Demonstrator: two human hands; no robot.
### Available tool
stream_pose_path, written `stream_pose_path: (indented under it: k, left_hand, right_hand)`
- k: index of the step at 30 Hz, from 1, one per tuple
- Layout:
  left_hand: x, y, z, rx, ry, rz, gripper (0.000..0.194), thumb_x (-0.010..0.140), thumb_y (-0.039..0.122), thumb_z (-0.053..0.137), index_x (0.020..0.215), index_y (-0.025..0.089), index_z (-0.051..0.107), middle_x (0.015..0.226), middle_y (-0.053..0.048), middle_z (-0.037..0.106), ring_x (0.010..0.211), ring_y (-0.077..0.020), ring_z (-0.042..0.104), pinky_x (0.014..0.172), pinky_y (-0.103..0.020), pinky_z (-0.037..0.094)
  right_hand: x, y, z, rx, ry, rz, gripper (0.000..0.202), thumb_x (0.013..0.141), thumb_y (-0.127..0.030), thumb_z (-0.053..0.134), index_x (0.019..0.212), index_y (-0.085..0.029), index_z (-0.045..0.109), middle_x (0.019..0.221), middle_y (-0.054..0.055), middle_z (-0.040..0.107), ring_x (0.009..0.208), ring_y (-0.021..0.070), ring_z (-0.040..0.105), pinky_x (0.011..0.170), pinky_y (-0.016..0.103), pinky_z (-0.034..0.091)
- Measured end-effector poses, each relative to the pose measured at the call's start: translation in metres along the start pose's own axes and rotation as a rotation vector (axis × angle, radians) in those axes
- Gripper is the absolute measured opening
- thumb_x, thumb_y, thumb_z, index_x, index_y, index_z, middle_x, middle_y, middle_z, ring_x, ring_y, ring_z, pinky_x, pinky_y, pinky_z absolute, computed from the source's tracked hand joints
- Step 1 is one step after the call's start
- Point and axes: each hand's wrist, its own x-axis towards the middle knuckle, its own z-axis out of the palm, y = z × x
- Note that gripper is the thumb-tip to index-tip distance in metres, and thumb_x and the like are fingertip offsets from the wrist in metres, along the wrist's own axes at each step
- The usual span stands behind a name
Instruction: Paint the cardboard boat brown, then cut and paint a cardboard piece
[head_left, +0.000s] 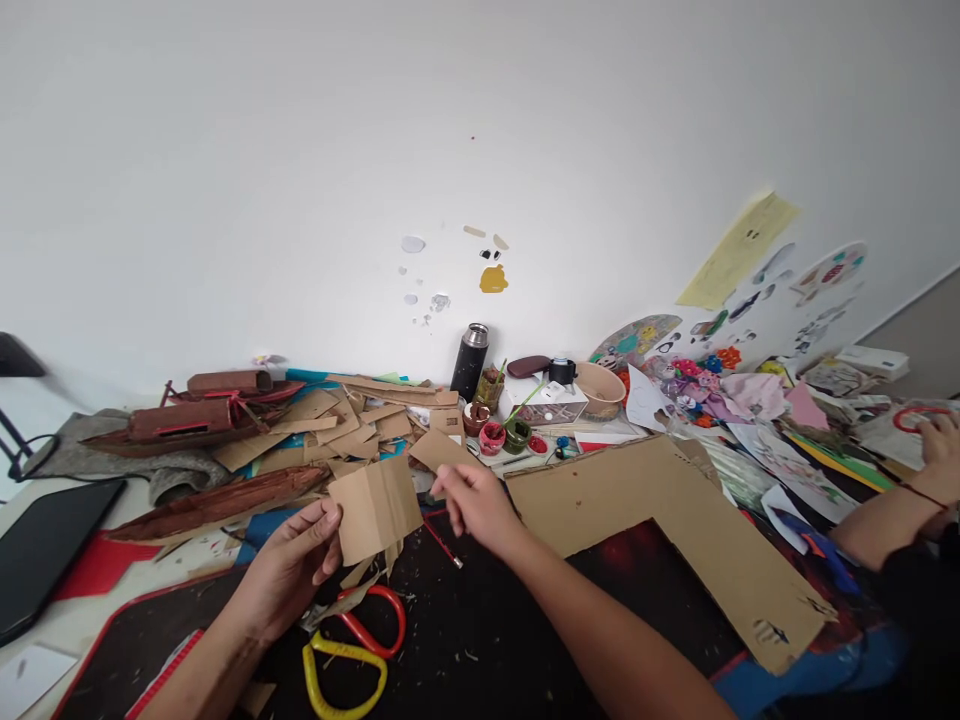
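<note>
Fingers (319,530) of the left hand (289,570) pinch a folded cardboard piece (375,508); right hand (476,508) fingers curl loosely, maybe holding nothing. Scissors (360,640) lie near.

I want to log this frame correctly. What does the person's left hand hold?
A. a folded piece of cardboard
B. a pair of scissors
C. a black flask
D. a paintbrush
A: the left hand pinches a folded piece of cardboard by its edge, while the scissors lie on the mat below.
</note>
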Motion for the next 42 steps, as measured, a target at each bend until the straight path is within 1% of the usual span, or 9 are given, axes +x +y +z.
stream_pose_path:
  k: [5, 11, 15, 19, 21, 24, 28, 32, 42]
  left_hand:
    - [0.0, 0.0, 0.001, -0.016, 0.034, -0.002, 0.063, 0.044, 0.057, 0.105, 0.06, 0.016, 0.06, 0.042, 0.003, 0.049, 0.038, -0.0043, 0.034, 0.038, -0.015, 0.027]
    - [0.003, -0.003, -0.003, -0.032, 0.072, -0.048, 0.064, 0.042, 0.059, 0.105, 0.064, 0.015, 0.064, 0.04, 0.003, 0.049, 0.037, -0.0041, 0.033, 0.04, -0.016, 0.027]
    - [0.002, -0.001, -0.003, -0.029, 0.082, -0.079, 0.064, 0.04, 0.059, 0.105, 0.063, 0.016, 0.064, 0.041, 0.003, 0.048, 0.037, -0.0045, 0.032, 0.039, -0.016, 0.025]
    - [0.0, 0.0, -0.002, -0.009, 0.074, -0.11, 0.064, 0.042, 0.061, 0.104, 0.062, 0.016, 0.063, 0.041, 0.002, 0.048, 0.038, -0.0054, 0.034, 0.04, -0.017, 0.026]
    - [-0.001, 0.0, -0.001, 0.0, 0.077, -0.119, 0.064, 0.042, 0.062, 0.104, 0.063, 0.016, 0.064, 0.041, 0.002, 0.048, 0.038, -0.0054, 0.033, 0.04, -0.017, 0.026]
    - [0.0, -0.001, -0.002, 0.005, 0.091, -0.127, 0.065, 0.039, 0.06, 0.104, 0.065, 0.015, 0.066, 0.044, 0.003, 0.049, 0.039, -0.0058, 0.034, 0.04, -0.017, 0.025]
    - [0.002, -0.006, -0.009, 0.013, 0.067, -0.141, 0.063, 0.045, 0.061, 0.103, 0.068, 0.016, 0.067, 0.045, 0.003, 0.05, 0.04, -0.0067, 0.036, 0.041, -0.018, 0.027]
    - [0.002, -0.008, -0.013, 0.028, 0.032, -0.148, 0.058, 0.052, 0.059, 0.102, 0.072, 0.016, 0.068, 0.049, 0.003, 0.053, 0.042, -0.0068, 0.038, 0.043, -0.018, 0.03]
    - [-0.001, -0.001, -0.001, 0.025, 0.088, -0.155, 0.059, 0.044, 0.056, 0.103, 0.065, 0.016, 0.065, 0.045, 0.002, 0.05, 0.04, -0.007, 0.034, 0.04, -0.019, 0.027]
  right_hand:
    - [0.044, -0.03, -0.066, -0.142, 0.359, -0.106, 0.047, 0.097, -0.07, 0.053, 0.096, -0.023, 0.064, 0.056, -0.006, 0.055, 0.041, 0.0154, 0.052, 0.043, 0.028, 0.039]
    - [0.093, -0.044, -0.115, -0.375, 0.538, -0.087, 0.047, 0.1, -0.057, 0.058, 0.131, -0.022, 0.058, 0.073, -0.004, 0.067, 0.046, 0.0173, 0.061, 0.049, 0.029, 0.044]
    - [0.119, -0.048, -0.119, -0.59, 0.52, -0.043, 0.043, 0.099, -0.042, 0.066, 0.136, -0.019, 0.061, 0.079, 0.0, 0.074, 0.052, 0.0191, 0.066, 0.058, 0.03, 0.048]
    - [0.141, -0.049, -0.117, -0.806, 0.477, -0.05, 0.011, 0.099, -0.029, 0.069, 0.1, -0.02, 0.074, 0.088, 0.01, 0.079, 0.081, 0.0273, 0.075, 0.072, 0.032, 0.049]
    - [0.148, -0.05, -0.117, -0.877, 0.468, -0.067, 0.016, 0.1, -0.027, 0.067, 0.087, -0.02, 0.073, 0.09, 0.014, 0.08, 0.092, 0.0313, 0.075, 0.077, 0.034, 0.048]
    - [0.149, -0.056, -0.12, -0.918, 0.481, -0.111, 0.021, 0.104, -0.028, 0.062, 0.088, -0.019, 0.073, 0.093, 0.016, 0.08, 0.097, 0.0325, 0.075, 0.08, 0.034, 0.048]
    - [0.138, -0.071, -0.13, -0.863, 0.52, -0.184, 0.027, 0.11, -0.035, 0.05, 0.099, -0.022, 0.071, 0.086, 0.008, 0.08, 0.081, 0.0248, 0.076, 0.075, 0.03, 0.049]
    - [0.123, -0.08, -0.141, -0.749, 0.532, -0.23, 0.029, 0.109, -0.04, 0.049, 0.092, -0.023, 0.067, 0.075, 0.001, 0.077, 0.055, 0.0168, 0.071, 0.063, 0.026, 0.05]
    - [0.113, -0.072, -0.151, -0.552, 0.566, -0.268, 0.045, 0.106, -0.059, 0.05, 0.087, -0.021, 0.065, 0.076, 0.003, 0.075, 0.05, 0.0153, 0.071, 0.047, 0.024, 0.046]
